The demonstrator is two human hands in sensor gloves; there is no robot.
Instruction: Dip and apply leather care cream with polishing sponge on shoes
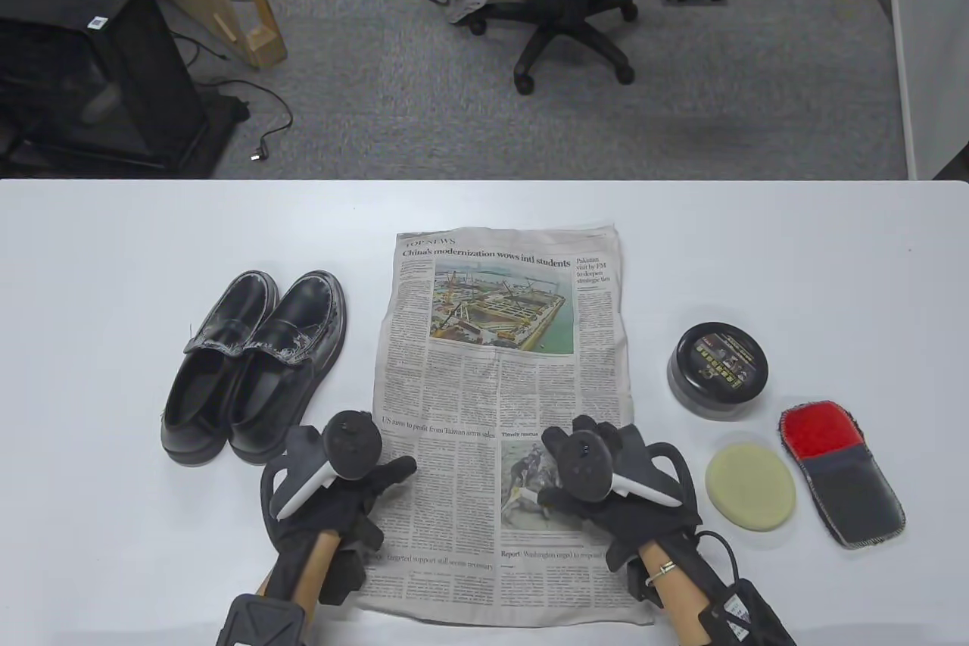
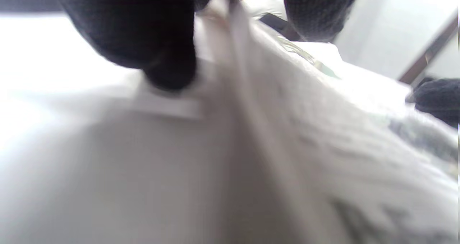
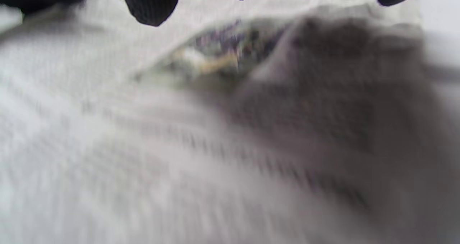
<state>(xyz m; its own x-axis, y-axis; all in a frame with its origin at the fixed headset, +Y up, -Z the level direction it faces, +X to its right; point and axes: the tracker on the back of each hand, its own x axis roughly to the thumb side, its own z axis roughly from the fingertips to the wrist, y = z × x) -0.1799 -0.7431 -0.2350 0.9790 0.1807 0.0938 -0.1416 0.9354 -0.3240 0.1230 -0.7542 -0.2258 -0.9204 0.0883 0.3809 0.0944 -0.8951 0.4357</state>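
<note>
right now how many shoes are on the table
2. The left shoe and the right shoe sit side by side, touching, left of the newspaper, toes pointing away from the person. None seem hidden.

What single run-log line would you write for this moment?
stage: setup | hands: left and right on newspaper | shoes: left of it | tin: lidded | sponge: untouched
</note>
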